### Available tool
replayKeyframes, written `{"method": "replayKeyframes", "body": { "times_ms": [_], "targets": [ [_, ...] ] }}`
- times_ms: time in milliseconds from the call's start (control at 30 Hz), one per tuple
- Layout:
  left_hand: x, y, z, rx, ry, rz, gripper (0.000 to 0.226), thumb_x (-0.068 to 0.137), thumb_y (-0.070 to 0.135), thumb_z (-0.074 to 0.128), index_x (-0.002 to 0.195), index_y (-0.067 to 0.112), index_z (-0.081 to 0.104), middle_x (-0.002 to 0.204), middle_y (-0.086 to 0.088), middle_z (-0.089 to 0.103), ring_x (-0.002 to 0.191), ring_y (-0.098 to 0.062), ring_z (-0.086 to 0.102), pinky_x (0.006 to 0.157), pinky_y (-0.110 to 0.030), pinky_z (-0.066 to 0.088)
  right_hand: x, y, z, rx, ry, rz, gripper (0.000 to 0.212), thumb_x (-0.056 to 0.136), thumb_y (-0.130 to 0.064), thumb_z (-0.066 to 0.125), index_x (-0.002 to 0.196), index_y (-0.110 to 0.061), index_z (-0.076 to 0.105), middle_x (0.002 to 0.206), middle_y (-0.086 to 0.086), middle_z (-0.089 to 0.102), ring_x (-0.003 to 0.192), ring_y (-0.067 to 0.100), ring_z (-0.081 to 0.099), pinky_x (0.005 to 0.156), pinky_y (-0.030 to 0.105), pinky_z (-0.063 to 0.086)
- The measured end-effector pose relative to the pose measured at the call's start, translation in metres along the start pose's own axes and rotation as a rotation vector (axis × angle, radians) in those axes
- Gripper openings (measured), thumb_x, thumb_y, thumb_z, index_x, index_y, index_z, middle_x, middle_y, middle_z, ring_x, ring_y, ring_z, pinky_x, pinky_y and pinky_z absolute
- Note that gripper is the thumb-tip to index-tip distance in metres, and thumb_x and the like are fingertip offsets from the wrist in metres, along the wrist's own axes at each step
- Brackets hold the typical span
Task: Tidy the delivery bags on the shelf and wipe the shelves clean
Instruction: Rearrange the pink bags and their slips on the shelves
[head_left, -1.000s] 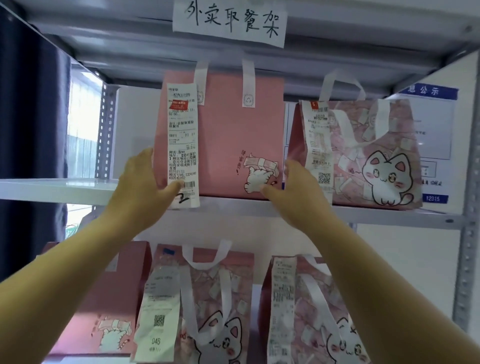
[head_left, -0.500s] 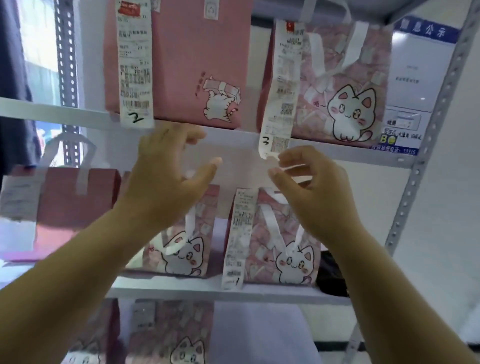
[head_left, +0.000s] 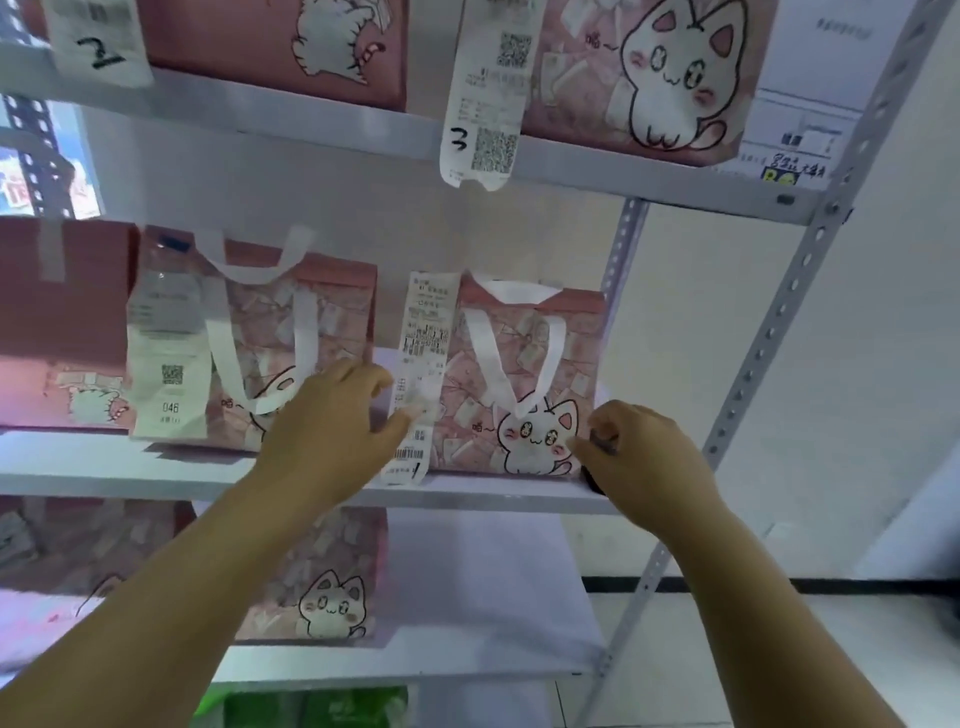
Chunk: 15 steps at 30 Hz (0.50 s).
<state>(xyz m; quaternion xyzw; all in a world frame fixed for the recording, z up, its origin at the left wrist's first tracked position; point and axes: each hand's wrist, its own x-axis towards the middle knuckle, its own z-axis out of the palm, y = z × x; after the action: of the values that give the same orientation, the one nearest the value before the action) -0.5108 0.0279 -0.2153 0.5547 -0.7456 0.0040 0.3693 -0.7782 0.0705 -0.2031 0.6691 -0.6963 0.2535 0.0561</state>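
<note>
On the middle shelf (head_left: 156, 467), a cat-print delivery bag (head_left: 519, 364) is standing upright between both hands. The left hand (head_left: 332, 431) is resting at its left edge, fingers (head_left: 363, 371) loosely spread, thumb touching the hanging receipt (head_left: 423, 332). The right hand (head_left: 649, 457) is curling its fingers at the bag's lower right corner; whether they are gripping it I cannot tell.

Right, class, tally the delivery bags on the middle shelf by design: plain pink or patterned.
Plain pink bag: 1
Patterned cat bags: 2, the 046-receipt bag and the rightmost bag
Total: 3
</note>
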Motion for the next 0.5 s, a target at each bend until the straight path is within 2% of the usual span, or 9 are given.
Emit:
{"method": "replayKeyframes", "body": {
  "times_ms": [100, 167, 233, 300, 367, 433, 500],
  "targets": [
    [0.008, -0.011, 0.019, -0.015, -0.014, -0.057, 0.047, 0.085, 0.044, 0.058, 0.123, 0.016, 0.052, 0.12, -0.003, 0.053, 0.104, -0.02, 0.052, 0.082, -0.031, 0.04, 0.011, 0.019, 0.016, -0.031, -0.054, 0.071, 0.018, 0.087, -0.042, 0.055, 0.084, -0.024, 0.053, 0.081, -0.005, 0.055, 0.067, 0.013, 0.053, 0.056, 0.028, 0.045],
    [0.017, -0.016, 0.031, -0.031, -0.031, -0.1, 0.055, 0.086, 0.042, 0.058, 0.132, 0.014, 0.046, 0.131, -0.007, 0.049, 0.114, -0.023, 0.05, 0.09, -0.036, 0.041, 0.019, 0.028, 0.027, -0.024, -0.052, 0.103, 0.016, 0.086, -0.039, 0.056, 0.082, -0.026, 0.049, 0.073, -0.01, 0.049, 0.062, 0.006, 0.047, 0.049, 0.023, 0.035],
    [0.026, -0.019, 0.041, -0.062, -0.049, -0.141, 0.06, 0.087, 0.04, 0.058, 0.138, 0.013, 0.04, 0.137, -0.01, 0.044, 0.117, -0.024, 0.05, 0.096, -0.039, 0.041, 0.03, 0.036, 0.037, -0.009, -0.058, 0.139, 0.014, 0.085, -0.037, 0.056, 0.09, -0.025, 0.051, 0.071, -0.012, 0.045, 0.061, 0.006, 0.044, 0.048, 0.023, 0.031],
    [0.034, -0.021, 0.05, -0.088, -0.069, -0.166, 0.059, 0.087, 0.038, 0.058, 0.137, 0.011, 0.04, 0.136, -0.011, 0.045, 0.115, -0.025, 0.053, 0.096, -0.042, 0.044, 0.042, 0.042, 0.047, -0.003, -0.084, 0.177, 0.021, 0.084, -0.036, 0.057, 0.098, -0.021, 0.053, 0.075, -0.008, 0.046, 0.064, 0.012, 0.046, 0.05, 0.026, 0.032],
    [0.04, -0.023, 0.058, -0.119, -0.088, -0.203, 0.054, 0.088, 0.037, 0.058, 0.133, 0.011, 0.042, 0.129, -0.01, 0.05, 0.108, -0.026, 0.055, 0.09, -0.041, 0.047, 0.053, 0.046, 0.056, 0.002, -0.107, 0.204, 0.024, 0.083, -0.034, 0.058, 0.1, -0.018, 0.053, 0.085, -0.001, 0.05, 0.071, 0.018, 0.049, 0.054, 0.028, 0.034],
    [0.043, -0.024, 0.066, -0.134, -0.093, -0.209, 0.04, 0.089, 0.032, 0.058, 0.121, 0.01, 0.049, 0.114, -0.009, 0.056, 0.093, -0.024, 0.057, 0.076, -0.034, 0.047, 0.061, 0.049, 0.066, 0.018, -0.129, 0.219, 0.024, 0.081, -0.03, 0.058, 0.101, -0.017, 0.053, 0.089, 0.001, 0.052, 0.077, 0.021, 0.051, 0.06, 0.03, 0.038],
    [0.044, -0.025, 0.073, -0.143, -0.099, -0.194, 0.023, 0.09, 0.025, 0.057, 0.107, 0.011, 0.054, 0.1, -0.006, 0.061, 0.079, -0.02, 0.057, 0.061, -0.027, 0.043, 0.066, 0.05, 0.073, 0.068, -0.159, 0.225, 0.017, 0.081, -0.027, 0.057, 0.096, -0.019, 0.055, 0.086, -0.001, 0.057, 0.075, 0.018, 0.054, 0.061, 0.03, 0.043]
  ]
}}
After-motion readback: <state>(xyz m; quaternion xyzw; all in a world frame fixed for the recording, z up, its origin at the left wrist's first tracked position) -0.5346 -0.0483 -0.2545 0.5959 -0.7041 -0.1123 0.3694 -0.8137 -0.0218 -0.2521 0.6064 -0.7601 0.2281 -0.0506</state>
